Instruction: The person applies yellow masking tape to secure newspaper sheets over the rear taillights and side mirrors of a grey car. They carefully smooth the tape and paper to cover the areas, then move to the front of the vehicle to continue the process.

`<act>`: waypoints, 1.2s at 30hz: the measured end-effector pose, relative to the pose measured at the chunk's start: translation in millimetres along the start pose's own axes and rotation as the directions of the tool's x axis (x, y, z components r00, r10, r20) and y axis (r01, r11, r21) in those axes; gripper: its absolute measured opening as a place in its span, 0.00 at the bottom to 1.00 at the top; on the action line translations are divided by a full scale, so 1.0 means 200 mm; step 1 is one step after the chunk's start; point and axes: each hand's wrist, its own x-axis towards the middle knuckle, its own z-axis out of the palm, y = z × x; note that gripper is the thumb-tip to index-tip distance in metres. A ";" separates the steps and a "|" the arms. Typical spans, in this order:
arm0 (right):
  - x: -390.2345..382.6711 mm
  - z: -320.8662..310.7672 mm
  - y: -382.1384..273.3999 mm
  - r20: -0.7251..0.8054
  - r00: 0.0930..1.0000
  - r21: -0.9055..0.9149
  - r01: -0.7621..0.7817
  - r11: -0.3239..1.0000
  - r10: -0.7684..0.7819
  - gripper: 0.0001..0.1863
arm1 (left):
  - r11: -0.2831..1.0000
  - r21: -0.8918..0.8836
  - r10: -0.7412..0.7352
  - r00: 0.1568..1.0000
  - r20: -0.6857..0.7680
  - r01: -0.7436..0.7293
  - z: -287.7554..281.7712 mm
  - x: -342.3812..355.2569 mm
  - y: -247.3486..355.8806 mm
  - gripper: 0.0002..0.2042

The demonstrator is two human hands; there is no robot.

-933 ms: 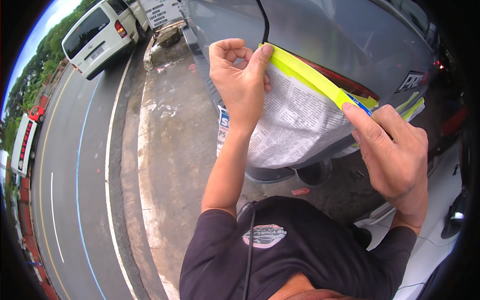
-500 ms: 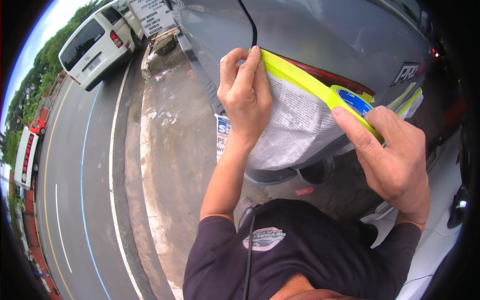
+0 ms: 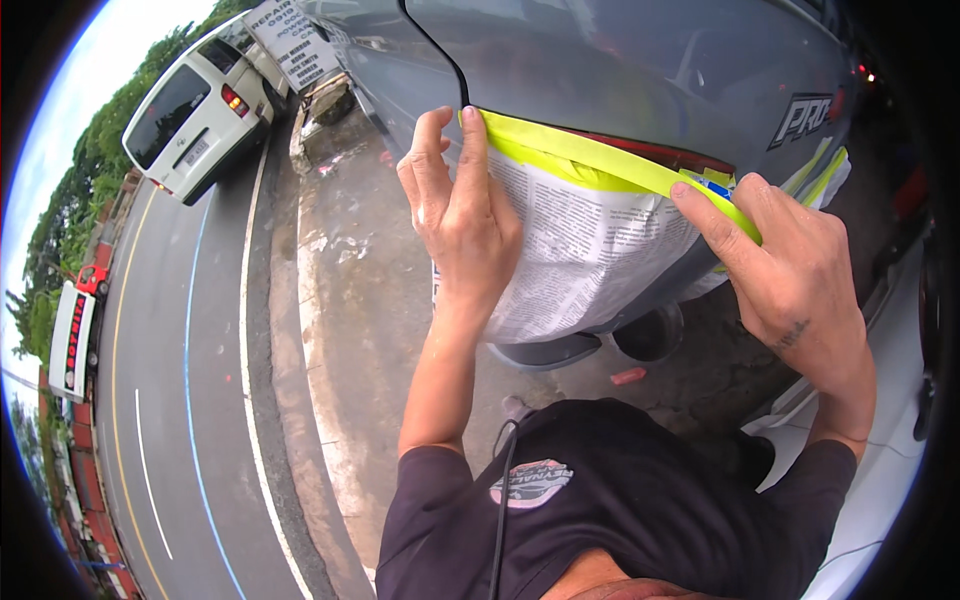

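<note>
watch the tape first: the yellow tape [image 3: 600,165] runs along the top edge of the newspaper [image 3: 580,260] and it is the only thing holding the paper on the grey car [image 3: 640,70], so if you lift a hand before it sticks all the way, the paper can sag or peel off. your left hand [image 3: 462,215] lies flat w/ fingers together, pressing the left end of the tape near the dark door gap; your right hand [image 3: 790,270] is flat too, fingers spread a bit, pushing down the right end. neither hand is closed around anything, they just press. if you rub too hard or pull sideways, the thin paper could rip or the tape could wrinkle & leave a gap. wind from the road [image 3: 170,400] side might also flap the loose bottom edge, bc nothing holds it down there. now the look of it: the paper is a printed sheet, grey-white, bent over the round car body, bottom edge hanging free above the ground. the tape is bright yellow-green, a long straight strip, mostly smooth. more taped paper shows further right, past your right hand. a white van [image 3: 195,110] is parked well apart, up the road.
</note>
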 end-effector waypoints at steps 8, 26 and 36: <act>-0.02 0.04 0.08 -0.076 0.996 0.037 0.056 0.998 -0.053 0.31 | 0.996 -0.017 0.086 0.989 0.119 -0.085 -0.06 -0.05 0.09 0.31; 0.00 -0.03 0.09 -0.140 0.955 -0.101 0.248 0.963 -0.261 0.27 | 0.998 -0.049 0.038 0.994 0.101 -0.033 -0.04 -0.10 0.10 0.40; -0.05 0.08 0.16 -0.090 0.978 -0.010 0.185 0.983 -0.186 0.29 | 0.996 -0.083 0.056 0.979 0.196 -0.040 -0.11 -0.08 0.10 0.40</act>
